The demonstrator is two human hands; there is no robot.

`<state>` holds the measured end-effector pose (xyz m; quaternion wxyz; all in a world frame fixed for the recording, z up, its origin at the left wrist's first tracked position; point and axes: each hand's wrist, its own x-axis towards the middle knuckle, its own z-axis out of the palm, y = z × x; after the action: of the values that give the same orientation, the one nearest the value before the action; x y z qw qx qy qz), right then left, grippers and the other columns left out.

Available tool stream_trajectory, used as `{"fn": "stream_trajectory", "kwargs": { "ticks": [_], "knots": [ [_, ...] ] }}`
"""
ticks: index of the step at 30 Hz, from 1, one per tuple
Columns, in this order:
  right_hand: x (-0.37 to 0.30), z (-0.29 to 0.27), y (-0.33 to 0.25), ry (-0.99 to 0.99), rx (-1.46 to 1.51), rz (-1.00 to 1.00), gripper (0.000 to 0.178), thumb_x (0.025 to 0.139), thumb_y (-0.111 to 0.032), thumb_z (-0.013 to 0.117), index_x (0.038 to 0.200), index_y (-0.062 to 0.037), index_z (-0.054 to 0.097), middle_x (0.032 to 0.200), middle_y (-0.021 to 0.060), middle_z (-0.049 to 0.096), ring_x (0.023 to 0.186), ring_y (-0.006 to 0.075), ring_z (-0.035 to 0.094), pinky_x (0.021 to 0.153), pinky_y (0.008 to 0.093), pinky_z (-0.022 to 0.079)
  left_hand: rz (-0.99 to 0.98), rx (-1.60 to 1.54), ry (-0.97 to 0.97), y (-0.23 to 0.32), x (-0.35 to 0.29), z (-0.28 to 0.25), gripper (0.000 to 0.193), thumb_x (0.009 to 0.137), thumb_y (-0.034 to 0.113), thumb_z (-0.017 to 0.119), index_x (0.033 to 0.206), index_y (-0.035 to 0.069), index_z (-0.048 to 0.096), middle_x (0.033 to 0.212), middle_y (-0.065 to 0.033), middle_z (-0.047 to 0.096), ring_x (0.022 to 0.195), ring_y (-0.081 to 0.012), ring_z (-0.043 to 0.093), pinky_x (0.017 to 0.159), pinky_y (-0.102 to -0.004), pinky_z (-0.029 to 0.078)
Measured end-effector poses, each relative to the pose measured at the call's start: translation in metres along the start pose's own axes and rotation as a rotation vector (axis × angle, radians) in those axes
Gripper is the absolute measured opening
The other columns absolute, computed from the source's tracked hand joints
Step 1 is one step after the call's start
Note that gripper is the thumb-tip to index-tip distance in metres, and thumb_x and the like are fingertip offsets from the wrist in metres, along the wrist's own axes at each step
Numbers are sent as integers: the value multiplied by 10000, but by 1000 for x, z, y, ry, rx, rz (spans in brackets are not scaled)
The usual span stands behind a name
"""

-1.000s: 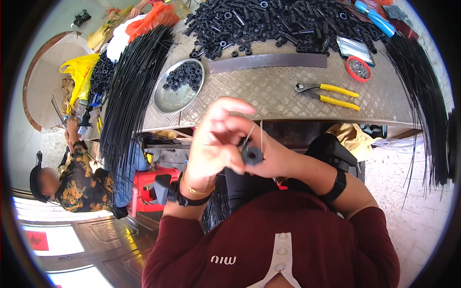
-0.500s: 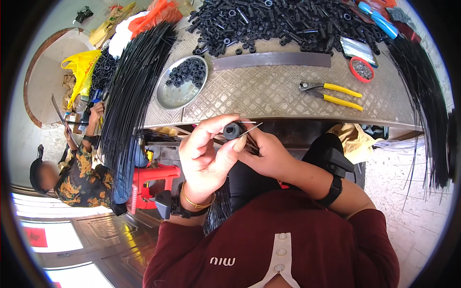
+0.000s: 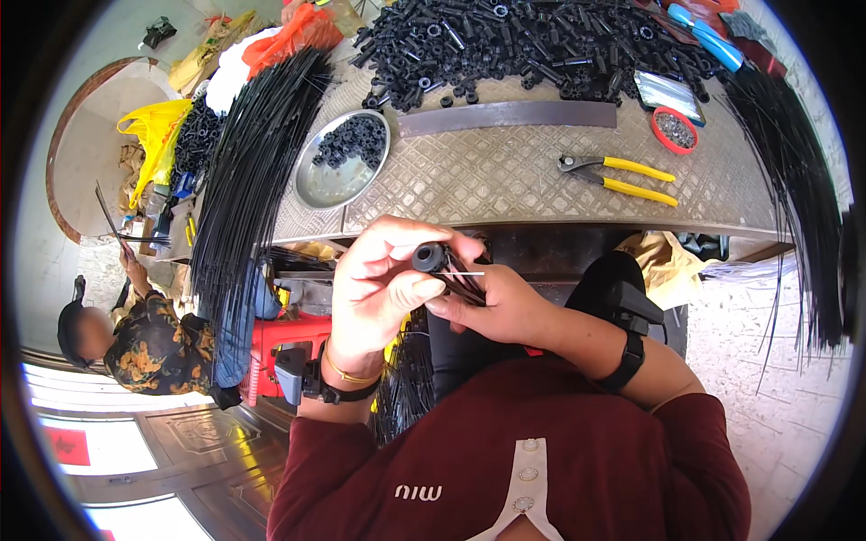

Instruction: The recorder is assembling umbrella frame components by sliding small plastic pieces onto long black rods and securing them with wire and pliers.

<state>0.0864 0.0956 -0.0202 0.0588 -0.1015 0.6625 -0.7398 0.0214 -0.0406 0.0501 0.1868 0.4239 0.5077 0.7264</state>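
In front of my body, just off the table's near edge, my left hand (image 3: 374, 287) is closed with thumb and fingers around a black round plastic piece (image 3: 428, 256) with a hole in its end. Thin black rods (image 3: 463, 287) run from it toward my right hand (image 3: 507, 305), which is closed on them. A short, thin silvery wire (image 3: 467, 273) sticks out sideways at the piece. My fingers hide the rest of the rods. Below my left wrist hangs another bundle of black rods (image 3: 403, 383).
On the table (image 3: 469, 180) are a metal bowl (image 3: 311, 191) of small black rings, a flat dark strip (image 3: 510, 117), yellow-handled pliers (image 3: 631, 176), a red dish (image 3: 675, 132) of tiny metal bits and a heap of black parts (image 3: 532, 45). Long rods (image 3: 257, 153) overhang the left. A co-worker (image 3: 158, 343) sits left.
The black piece has tilted and shifted slightly left and down. Two wires stuck out before; one shows now, pointing right. My left thumb has moved lower. The co-worker's hand has shifted.
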Motion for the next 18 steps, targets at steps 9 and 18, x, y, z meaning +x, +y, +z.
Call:
{"fn": "stream_trajectory", "kwargs": {
  "ticks": [9, 18],
  "knots": [
    [-6, 2, 9, 137, 82, -309, 323, 858, -216, 633, 1057, -18, 471, 820, 50, 581, 763, 106, 566, 684, 255, 454, -18, 90, 41, -1, -4, -8, 336, 829, 164, 654, 1070, -48, 553, 981, -149, 594, 902, -205, 574, 819, -313, 445],
    [-11, -10, -14, 370, -445, -549, 136, 783, -109, 662, 848, -49, 559, 774, 98, 532, 699, 277, 545, 617, 352, 444, 24, 62, 7, -7, -2, -10, 309, 833, 176, 654, 1041, -11, 523, 949, -122, 574, 909, -192, 550, 803, -300, 438]
  ]
}}
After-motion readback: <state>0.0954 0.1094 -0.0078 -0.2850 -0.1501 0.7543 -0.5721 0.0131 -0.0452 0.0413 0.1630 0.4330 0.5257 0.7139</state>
